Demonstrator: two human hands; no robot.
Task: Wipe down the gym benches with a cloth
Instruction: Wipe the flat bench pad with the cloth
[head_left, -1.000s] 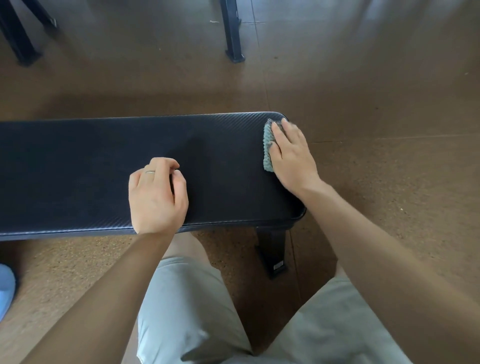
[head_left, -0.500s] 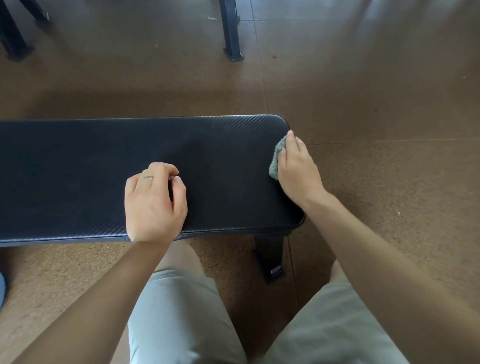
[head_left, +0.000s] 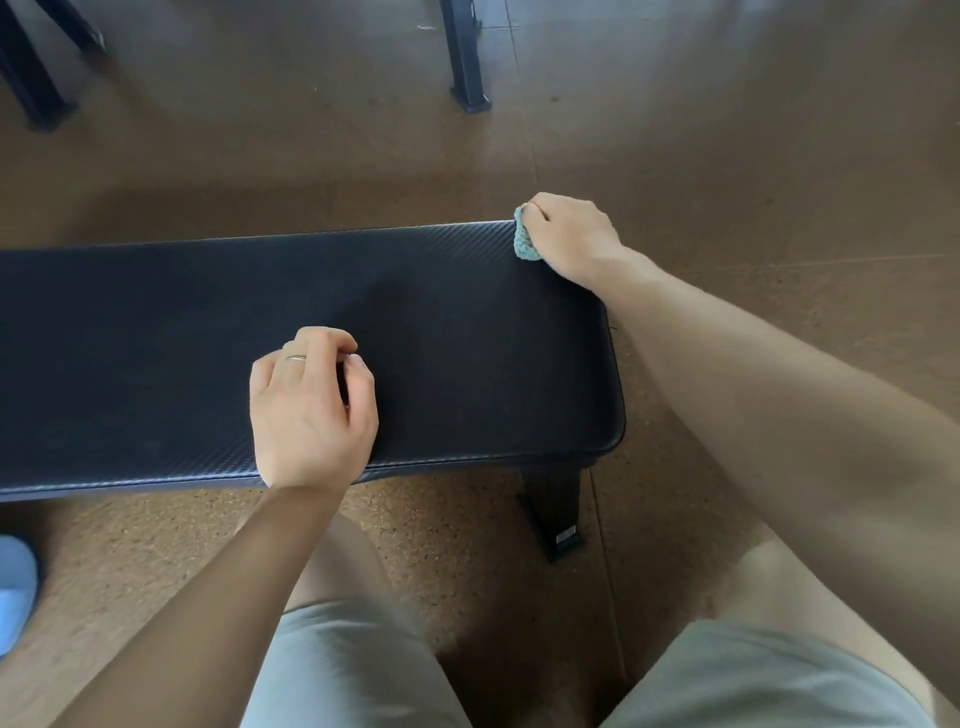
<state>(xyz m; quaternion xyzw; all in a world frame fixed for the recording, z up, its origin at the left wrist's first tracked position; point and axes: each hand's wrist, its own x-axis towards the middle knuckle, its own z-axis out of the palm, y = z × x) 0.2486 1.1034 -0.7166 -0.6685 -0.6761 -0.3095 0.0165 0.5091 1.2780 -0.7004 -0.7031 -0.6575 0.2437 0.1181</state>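
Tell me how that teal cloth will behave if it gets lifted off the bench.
The teal cloth is bunched into a wad under the right hand, so it is probably soft and would likely droop when lifted. Being so small in that grip, it is likely light. Its nubby weave suggests it would drag across the black bench pad rather than slide freely.

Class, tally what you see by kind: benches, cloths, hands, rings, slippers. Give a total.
Benches: 1, black bench
Cloths: 1, teal cloth gripped by the right hand
Hands: 2, with the left hand
Rings: 1, ring
Slippers: 1, blue slipper
Total: 6
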